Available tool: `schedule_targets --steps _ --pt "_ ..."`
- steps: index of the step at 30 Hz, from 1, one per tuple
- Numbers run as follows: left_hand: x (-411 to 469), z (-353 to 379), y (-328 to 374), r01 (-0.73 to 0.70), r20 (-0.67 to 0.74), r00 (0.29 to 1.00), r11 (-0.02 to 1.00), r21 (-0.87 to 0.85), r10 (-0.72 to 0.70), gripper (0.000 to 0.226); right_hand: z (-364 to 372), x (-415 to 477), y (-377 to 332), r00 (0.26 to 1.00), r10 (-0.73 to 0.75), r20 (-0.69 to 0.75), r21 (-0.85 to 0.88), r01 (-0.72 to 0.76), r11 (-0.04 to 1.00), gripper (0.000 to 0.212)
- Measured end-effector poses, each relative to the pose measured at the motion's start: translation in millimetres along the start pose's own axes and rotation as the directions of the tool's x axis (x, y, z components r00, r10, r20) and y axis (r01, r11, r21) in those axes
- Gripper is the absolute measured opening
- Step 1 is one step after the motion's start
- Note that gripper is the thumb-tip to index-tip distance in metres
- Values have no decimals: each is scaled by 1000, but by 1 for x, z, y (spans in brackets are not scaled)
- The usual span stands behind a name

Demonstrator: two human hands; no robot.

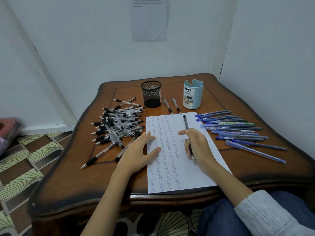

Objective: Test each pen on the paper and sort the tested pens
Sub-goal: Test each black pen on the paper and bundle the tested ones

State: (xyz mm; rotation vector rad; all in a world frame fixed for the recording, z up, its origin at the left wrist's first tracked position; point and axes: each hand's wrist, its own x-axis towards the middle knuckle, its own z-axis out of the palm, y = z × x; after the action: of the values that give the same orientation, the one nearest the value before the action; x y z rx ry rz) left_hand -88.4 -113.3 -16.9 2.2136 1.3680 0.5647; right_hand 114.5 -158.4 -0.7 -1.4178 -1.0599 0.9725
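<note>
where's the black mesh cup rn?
Head view: black mesh cup stands beyond the paper's far-left corner, left of the blue organizer, two loose pens between them.

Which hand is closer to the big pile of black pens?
Left. The left hand lies on the paper, just beside the pile; the right hand, holding a pen, is farther over on the paper.

Scribbled paper mid-table, black-grip pens heaped left, blue pens fanned right, one pen over paper
</note>
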Motion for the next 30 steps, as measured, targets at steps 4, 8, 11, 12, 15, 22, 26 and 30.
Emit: schedule_targets --steps 4,8,11,12,15,22,26,30 --pt "0 -1 0 6 4 1000 1000 3 -6 58 2 10 -6 987 145 69 60 -149 987 30" --pt "1 -2 -3 -11 23 1000 1000 12 11 60 0 40 -17 965 251 78 -73 -246 967 17" --pt "1 -2 -4 -13 42 999 1000 3 13 70 0 73 -23 996 84 -7 -289 -82 954 18" --pt "2 -3 -5 -7 43 999 1000 3 7 71 2 84 -26 999 26 -27 -356 -34 934 19" --pt "3 -3 -6 15 42 999 1000 2 -15 65 11 118 -32 992 -91 -87 -482 38 875 17" --pt "4 -2 -9 6 31 1000 999 -34 -5 61 32 185 -18 975 -158 -157 -649 19 760 20" --pt "5 -2 -9 8 33 999 1000 -29 -7 59 38 196 -17 985 -129 -113 -709 11 705 27" --pt "4 -1 -9 1 22 1000 999 -37 -1 59 42 191 -19 978 -179 -105 -777 32 628 26"
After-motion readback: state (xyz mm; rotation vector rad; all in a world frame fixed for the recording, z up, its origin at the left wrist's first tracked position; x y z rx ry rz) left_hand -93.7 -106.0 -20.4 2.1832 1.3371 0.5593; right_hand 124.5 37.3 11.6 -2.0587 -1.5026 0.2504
